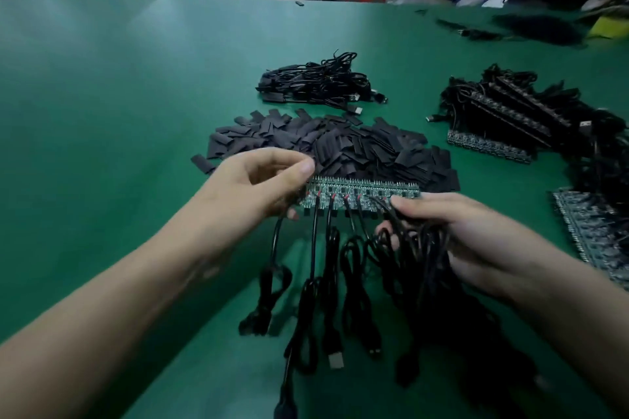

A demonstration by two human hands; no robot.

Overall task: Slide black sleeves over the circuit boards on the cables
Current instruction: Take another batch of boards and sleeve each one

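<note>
Two hands on one board strip (364,189), holding it up off the table (102,95) right in front of the sleeves (357,146) pile. Pinching its left end with the left hand (258,180), thumb on top, fingers curled underneath, clamped tight. Wrapping the right hand (476,238) round a bunch of cables (425,248) hanging from the strip, forefinger stretched out and touching the right end. Letting the other cables dangle down onto the table. Spotting more bundles (316,82) further back and to the right.
</note>
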